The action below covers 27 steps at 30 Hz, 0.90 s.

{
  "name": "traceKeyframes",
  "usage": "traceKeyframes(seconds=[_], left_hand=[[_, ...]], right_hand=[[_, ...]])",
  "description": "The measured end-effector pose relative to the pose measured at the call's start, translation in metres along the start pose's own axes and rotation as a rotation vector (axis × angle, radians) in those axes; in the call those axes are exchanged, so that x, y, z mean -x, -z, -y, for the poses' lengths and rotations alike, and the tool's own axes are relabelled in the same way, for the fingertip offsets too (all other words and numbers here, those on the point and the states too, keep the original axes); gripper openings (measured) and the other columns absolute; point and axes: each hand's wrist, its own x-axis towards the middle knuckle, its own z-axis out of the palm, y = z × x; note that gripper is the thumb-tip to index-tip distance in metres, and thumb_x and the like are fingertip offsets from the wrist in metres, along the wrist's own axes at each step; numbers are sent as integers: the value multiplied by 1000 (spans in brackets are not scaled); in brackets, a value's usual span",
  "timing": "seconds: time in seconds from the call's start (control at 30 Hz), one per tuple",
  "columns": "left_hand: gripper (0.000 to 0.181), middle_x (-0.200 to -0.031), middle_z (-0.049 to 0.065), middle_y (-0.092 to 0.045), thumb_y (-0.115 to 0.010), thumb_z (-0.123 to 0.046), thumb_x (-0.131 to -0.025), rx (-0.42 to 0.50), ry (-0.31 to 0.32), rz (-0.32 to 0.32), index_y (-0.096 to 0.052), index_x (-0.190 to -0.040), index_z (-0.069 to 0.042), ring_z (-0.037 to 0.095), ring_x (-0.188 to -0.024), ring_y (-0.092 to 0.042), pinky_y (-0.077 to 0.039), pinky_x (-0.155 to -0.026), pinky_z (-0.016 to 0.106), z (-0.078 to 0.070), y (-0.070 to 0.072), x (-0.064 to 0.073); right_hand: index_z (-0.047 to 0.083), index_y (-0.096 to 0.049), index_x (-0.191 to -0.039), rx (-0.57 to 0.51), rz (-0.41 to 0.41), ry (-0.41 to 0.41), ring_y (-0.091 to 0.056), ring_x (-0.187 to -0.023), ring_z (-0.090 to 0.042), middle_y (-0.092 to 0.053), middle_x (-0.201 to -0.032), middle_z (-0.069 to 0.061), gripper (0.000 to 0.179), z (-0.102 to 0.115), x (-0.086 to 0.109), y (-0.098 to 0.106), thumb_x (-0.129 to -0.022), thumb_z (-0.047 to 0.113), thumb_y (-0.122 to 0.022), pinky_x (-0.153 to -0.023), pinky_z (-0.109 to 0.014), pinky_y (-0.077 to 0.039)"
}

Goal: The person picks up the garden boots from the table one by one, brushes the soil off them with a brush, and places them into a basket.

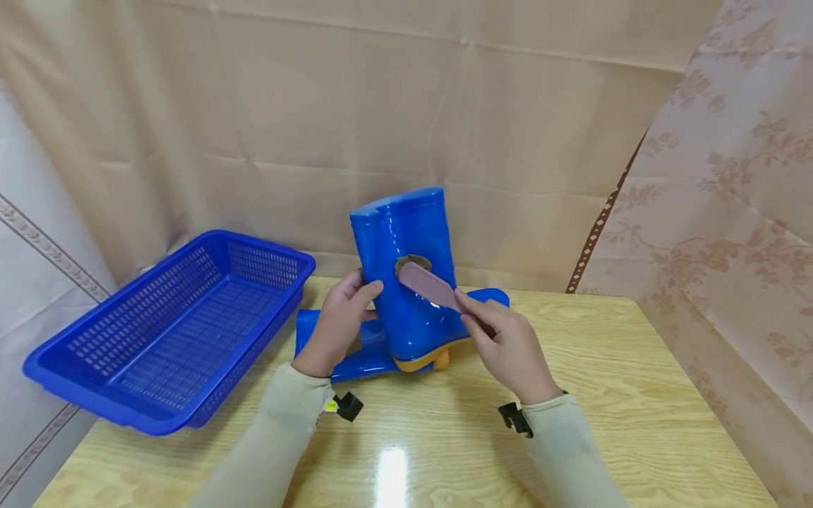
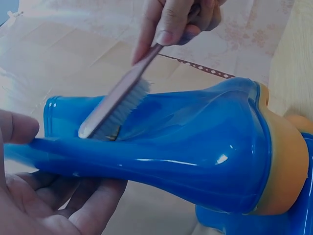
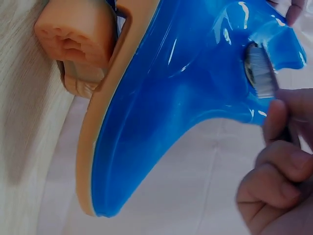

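Observation:
A shiny blue rain boot (image 1: 406, 282) with an orange sole (image 2: 286, 166) is held tilted above the table. My left hand (image 1: 343, 317) grips its shaft from the left, thumb on the near side and fingers behind. In my right hand (image 1: 508, 346) is a brush (image 1: 432, 286) with a pinkish back and pale bristles, pinched by its handle. The bristles touch a brown dirty patch (image 1: 413, 262) on the shaft, seen also in the right wrist view. Beneath lies a second blue boot (image 1: 365, 360) on its side, with a brownish patch partly hidden by my left hand.
A blue plastic basket (image 1: 254, 353) with slatted walls stands at the left of the wooden table (image 1: 603, 395). Beige cloth (image 1: 305, 106) hangs behind the table, and a flowered curtain (image 1: 730, 176) borders the right side.

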Motion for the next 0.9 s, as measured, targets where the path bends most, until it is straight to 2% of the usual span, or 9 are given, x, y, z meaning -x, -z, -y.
traceKeyframes(seconds=[0.17,0.27,0.57,0.9], left_hand=[[56,-155,14,-50,-52,-29,-109,-15,-28,38,-37,-159,-7,36,-137,-54,-51,-105,56,-2,-1,2],[55,-153,13,-52,-53,-28,-109,-22,-46,54,-39,-158,-7,35,-136,-55,-51,-105,55,-4,-2,4],[55,-152,11,-54,-53,-34,-109,-101,-49,56,-41,-157,-10,33,-135,-57,-53,-104,54,-7,-2,5],[54,-153,13,-52,-52,-31,-110,-68,-9,-4,-40,-158,-9,35,-136,-55,-52,-105,55,-4,-2,3]], right_hand=[[21,-66,-140,-27,-36,126,-42,-62,-9,-52,-77,9,44,1,0,-2,-99,7,-69,-49,-23,-36],[20,-66,-140,-21,-51,158,-40,-62,-7,-51,-76,11,45,2,0,-4,-98,5,-70,-50,-22,-35],[22,-67,-140,15,-50,52,-42,-62,-11,-56,-79,6,43,2,0,1,-99,9,-69,-50,-23,-35],[23,-67,-140,26,-45,19,-44,-62,-12,-59,-81,6,42,-1,-1,3,-100,11,-70,-50,-24,-36]])
